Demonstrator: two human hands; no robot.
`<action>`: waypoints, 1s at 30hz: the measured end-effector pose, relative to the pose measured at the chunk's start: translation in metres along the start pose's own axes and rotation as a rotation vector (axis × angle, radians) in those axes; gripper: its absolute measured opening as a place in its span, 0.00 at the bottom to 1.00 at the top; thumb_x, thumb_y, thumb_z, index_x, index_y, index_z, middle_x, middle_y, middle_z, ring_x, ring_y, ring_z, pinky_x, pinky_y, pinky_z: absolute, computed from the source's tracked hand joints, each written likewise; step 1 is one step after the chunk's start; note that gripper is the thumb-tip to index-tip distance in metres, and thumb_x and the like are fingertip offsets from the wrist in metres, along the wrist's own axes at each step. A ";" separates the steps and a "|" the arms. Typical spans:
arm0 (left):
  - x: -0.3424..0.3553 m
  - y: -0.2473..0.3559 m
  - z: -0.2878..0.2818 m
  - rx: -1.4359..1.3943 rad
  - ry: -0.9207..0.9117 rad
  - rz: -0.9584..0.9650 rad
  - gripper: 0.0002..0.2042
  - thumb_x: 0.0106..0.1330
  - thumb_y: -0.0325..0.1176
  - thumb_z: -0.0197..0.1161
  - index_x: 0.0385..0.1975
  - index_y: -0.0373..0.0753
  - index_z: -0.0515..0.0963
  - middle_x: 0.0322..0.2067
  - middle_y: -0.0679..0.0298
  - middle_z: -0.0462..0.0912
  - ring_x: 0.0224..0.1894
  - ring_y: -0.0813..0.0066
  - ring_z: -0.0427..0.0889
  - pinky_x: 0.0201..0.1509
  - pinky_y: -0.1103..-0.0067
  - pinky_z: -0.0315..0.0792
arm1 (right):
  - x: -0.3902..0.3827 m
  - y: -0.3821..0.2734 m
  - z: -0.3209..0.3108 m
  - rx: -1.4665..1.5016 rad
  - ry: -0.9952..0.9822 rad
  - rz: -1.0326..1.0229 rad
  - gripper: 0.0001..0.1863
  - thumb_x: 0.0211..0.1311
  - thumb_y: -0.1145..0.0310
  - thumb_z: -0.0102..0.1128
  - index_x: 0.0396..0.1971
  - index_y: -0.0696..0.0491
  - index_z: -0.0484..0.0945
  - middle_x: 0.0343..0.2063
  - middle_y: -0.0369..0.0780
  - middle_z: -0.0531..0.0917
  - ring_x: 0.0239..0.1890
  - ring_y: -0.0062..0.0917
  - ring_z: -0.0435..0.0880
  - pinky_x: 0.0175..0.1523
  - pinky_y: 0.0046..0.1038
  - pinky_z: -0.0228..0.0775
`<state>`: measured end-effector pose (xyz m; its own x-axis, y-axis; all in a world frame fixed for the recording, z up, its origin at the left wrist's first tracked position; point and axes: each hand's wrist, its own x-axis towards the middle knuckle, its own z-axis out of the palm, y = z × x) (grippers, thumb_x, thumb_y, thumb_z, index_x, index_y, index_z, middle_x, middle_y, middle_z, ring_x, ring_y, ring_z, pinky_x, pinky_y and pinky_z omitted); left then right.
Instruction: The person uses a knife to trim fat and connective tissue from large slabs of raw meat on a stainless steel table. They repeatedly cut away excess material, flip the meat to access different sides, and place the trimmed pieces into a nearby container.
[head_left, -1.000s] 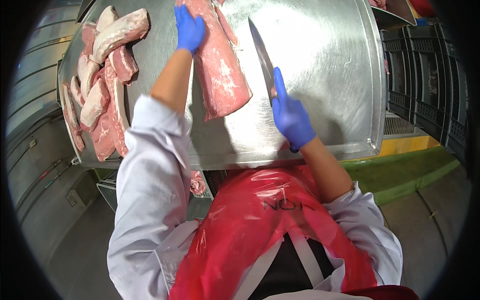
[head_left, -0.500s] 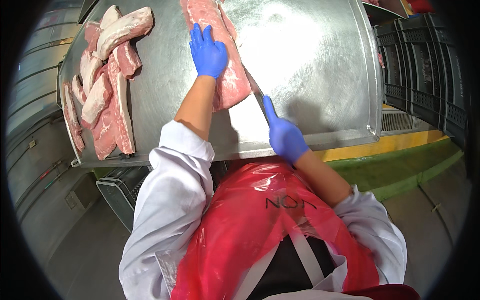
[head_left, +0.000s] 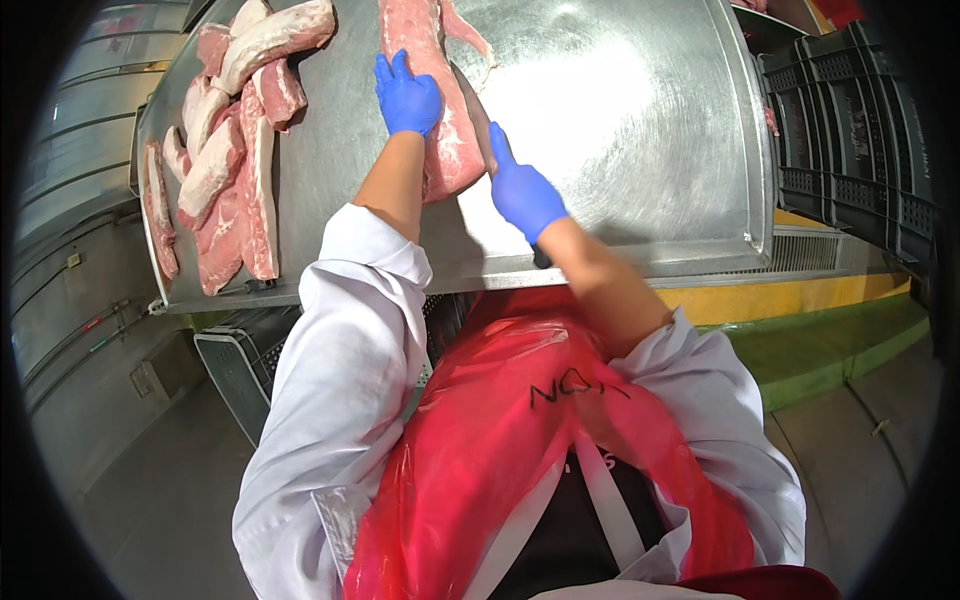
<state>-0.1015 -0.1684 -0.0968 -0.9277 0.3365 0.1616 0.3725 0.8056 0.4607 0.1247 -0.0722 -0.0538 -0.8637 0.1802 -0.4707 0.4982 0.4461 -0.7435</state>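
A long pink slab of raw meat (head_left: 455,155) lies lengthwise on the metal table, its upper end running out of view. My left hand (head_left: 408,98), in a blue glove, rests on the slab's left side with its fingers extended and somewhat apart. My right hand (head_left: 526,192), gloved in blue too, is closed around a knife (head_left: 476,118), index finger stretched along it. The blade lies against the slab's right edge, pointing away from me; the dark handle end shows below my hand. A thin strip of meat (head_left: 466,33) hangs off the slab's upper right side.
Several cut pieces of meat with pale fat (head_left: 218,165) are heaped at the table's left. The metal table (head_left: 640,190) has a raised rim on the right. Dark plastic crates (head_left: 850,140) stand beyond it, and another crate (head_left: 235,365) sits below the front left edge.
My right hand and the knife have moved up and left along the slab's edge. The thin strip now stands away to the right. My left hand stays on the meat.
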 end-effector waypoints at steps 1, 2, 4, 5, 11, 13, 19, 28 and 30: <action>-0.001 -0.001 0.001 0.016 0.010 -0.017 0.32 0.67 0.38 0.51 0.72 0.36 0.63 0.75 0.38 0.51 0.77 0.40 0.54 0.79 0.58 0.50 | -0.012 0.005 0.013 -0.048 0.011 -0.004 0.44 0.67 0.73 0.46 0.79 0.48 0.35 0.30 0.60 0.84 0.29 0.56 0.84 0.39 0.53 0.76; -0.001 -0.002 0.003 0.026 0.018 -0.032 0.32 0.67 0.39 0.51 0.72 0.36 0.63 0.75 0.38 0.51 0.77 0.41 0.53 0.80 0.58 0.50 | -0.033 0.007 0.024 -0.101 0.024 -0.004 0.46 0.65 0.74 0.46 0.79 0.48 0.35 0.30 0.60 0.85 0.30 0.56 0.84 0.40 0.53 0.76; 0.006 -0.003 0.007 0.036 0.028 -0.060 0.32 0.67 0.38 0.51 0.73 0.36 0.62 0.76 0.39 0.50 0.78 0.42 0.52 0.80 0.58 0.50 | -0.072 0.002 0.015 -0.110 -0.072 0.025 0.48 0.60 0.78 0.46 0.79 0.50 0.35 0.28 0.59 0.84 0.30 0.54 0.84 0.40 0.52 0.76; 0.014 -0.002 0.008 0.040 0.028 -0.064 0.32 0.67 0.38 0.51 0.73 0.35 0.61 0.76 0.39 0.50 0.78 0.42 0.51 0.80 0.58 0.50 | -0.087 0.008 0.012 -0.137 -0.082 0.011 0.48 0.60 0.78 0.46 0.79 0.51 0.35 0.28 0.59 0.84 0.30 0.54 0.84 0.39 0.52 0.76; 0.081 -0.091 0.005 0.145 0.048 -0.175 0.33 0.67 0.38 0.52 0.72 0.33 0.61 0.77 0.43 0.51 0.79 0.47 0.50 0.80 0.64 0.50 | -0.165 0.035 -0.008 -0.236 -0.123 -0.137 0.45 0.62 0.76 0.46 0.79 0.49 0.41 0.25 0.57 0.83 0.28 0.52 0.84 0.39 0.51 0.75; 0.086 -0.119 0.000 0.502 -0.152 -0.027 0.33 0.66 0.38 0.53 0.72 0.32 0.62 0.76 0.44 0.53 0.79 0.45 0.51 0.81 0.64 0.50 | -0.173 0.048 -0.020 -0.285 -0.116 -0.110 0.43 0.65 0.74 0.45 0.80 0.46 0.42 0.25 0.57 0.83 0.28 0.53 0.83 0.40 0.51 0.75; 0.027 -0.099 -0.037 0.133 -0.153 -0.139 0.32 0.66 0.37 0.54 0.70 0.31 0.63 0.75 0.41 0.55 0.77 0.38 0.51 0.79 0.58 0.52 | -0.182 0.081 -0.086 -0.142 0.094 0.065 0.35 0.78 0.63 0.42 0.80 0.41 0.42 0.26 0.58 0.82 0.31 0.55 0.84 0.40 0.47 0.75; 0.062 -0.101 -0.028 -0.059 -0.123 0.202 0.31 0.66 0.36 0.60 0.71 0.43 0.65 0.76 0.43 0.53 0.76 0.42 0.57 0.77 0.61 0.57 | -0.091 0.068 -0.108 0.058 0.045 -0.030 0.36 0.77 0.62 0.46 0.79 0.44 0.45 0.25 0.56 0.82 0.26 0.51 0.84 0.34 0.44 0.73; 0.053 -0.101 -0.030 -0.041 -0.123 0.166 0.31 0.66 0.35 0.59 0.71 0.44 0.65 0.76 0.42 0.53 0.75 0.40 0.59 0.76 0.62 0.59 | -0.031 0.055 -0.079 0.333 0.020 -0.272 0.37 0.76 0.62 0.45 0.80 0.43 0.44 0.27 0.54 0.83 0.24 0.47 0.84 0.35 0.45 0.76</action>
<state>-0.1895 -0.2465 -0.1087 -0.8427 0.5220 0.1321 0.5165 0.7143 0.4723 0.1726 0.0160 -0.0421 -0.9667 0.1137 -0.2292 0.2465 0.1731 -0.9536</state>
